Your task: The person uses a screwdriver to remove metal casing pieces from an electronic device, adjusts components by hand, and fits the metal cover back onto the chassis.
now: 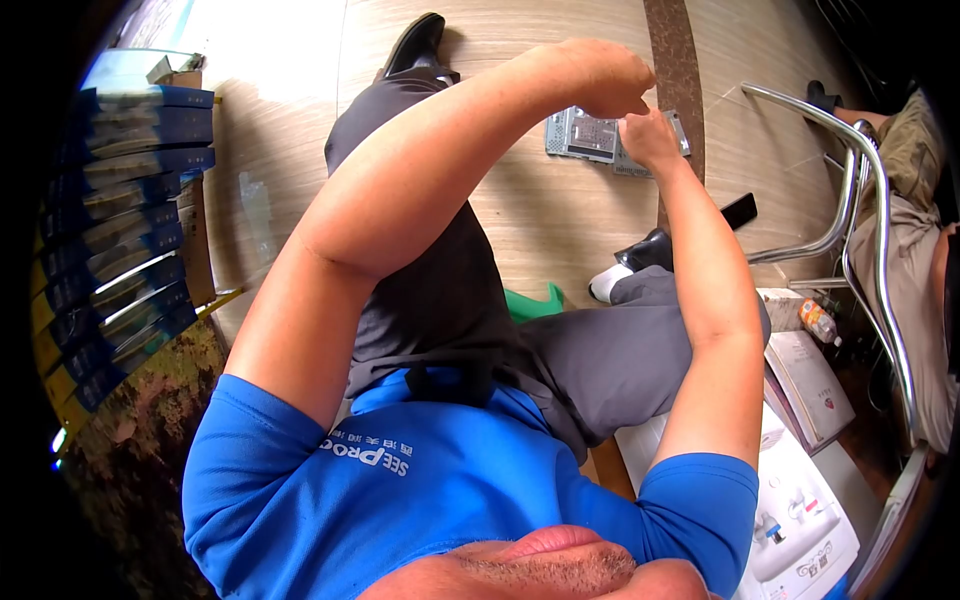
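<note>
Both my hands are close together near the top centre, over a grey flat device (590, 133) with printed plates on the tiled floor. My left hand (608, 80) is bent inward with its fingers curled, its fingertips mostly hidden. Just below it, my right hand (650, 140) is closed over the right part of the device. Whatever either hand grips is too small or hidden to make out. Whether they touch the device cannot be told. A black phone (739, 210) lies on the floor to the right of my right forearm.
Blue boxes (150, 130) are stacked at the left. A green stool (535, 302) shows between my legs. At the right are a metal chair frame (880, 200), another person's leg (905, 240), a bottle (820, 322) and a white printed box (800, 510).
</note>
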A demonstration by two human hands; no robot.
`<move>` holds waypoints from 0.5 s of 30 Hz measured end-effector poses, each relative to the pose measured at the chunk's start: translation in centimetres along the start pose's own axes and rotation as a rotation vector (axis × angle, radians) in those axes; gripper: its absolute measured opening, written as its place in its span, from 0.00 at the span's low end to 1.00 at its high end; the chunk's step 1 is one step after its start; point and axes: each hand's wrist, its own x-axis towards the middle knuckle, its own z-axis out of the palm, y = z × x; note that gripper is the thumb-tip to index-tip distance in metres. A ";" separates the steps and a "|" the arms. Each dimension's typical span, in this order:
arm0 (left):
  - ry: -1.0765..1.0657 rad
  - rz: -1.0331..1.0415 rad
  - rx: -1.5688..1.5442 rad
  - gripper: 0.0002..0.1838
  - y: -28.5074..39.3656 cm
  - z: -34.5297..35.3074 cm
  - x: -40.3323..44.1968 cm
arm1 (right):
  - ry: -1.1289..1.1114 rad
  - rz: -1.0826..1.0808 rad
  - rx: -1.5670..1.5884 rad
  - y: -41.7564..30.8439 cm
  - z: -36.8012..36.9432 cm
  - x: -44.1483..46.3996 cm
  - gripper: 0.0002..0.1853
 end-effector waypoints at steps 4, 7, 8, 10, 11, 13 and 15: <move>0.005 -0.007 0.001 0.25 0.0 0.0 0.0 | 0.230 -0.099 0.065 0.9 1.6 0.3 0.11; 0.021 0.002 0.004 0.25 0.0 0.2 0.0 | 0.040 -0.029 0.028 -0.2 -0.2 -0.2 0.12; 0.021 0.001 0.003 0.25 0.0 0.2 0.0 | 0.051 -0.020 0.050 -0.4 -0.6 -0.4 0.13; 0.001 -0.007 -0.001 0.25 0.0 0.1 0.1 | 0.063 -0.013 0.071 -0.5 -0.7 -0.4 0.13; 0.001 -0.007 -0.001 0.25 0.0 0.1 0.0 | 0.065 0.006 0.071 -0.3 -0.5 -0.2 0.13; 0.030 -0.013 -0.018 0.24 0.0 0.2 -0.1 | 0.068 0.024 0.072 0.0 0.1 0.0 0.14; 0.025 -0.017 -0.024 0.24 0.0 0.1 -0.1 | 0.086 0.070 0.116 0.0 0.2 0.1 0.15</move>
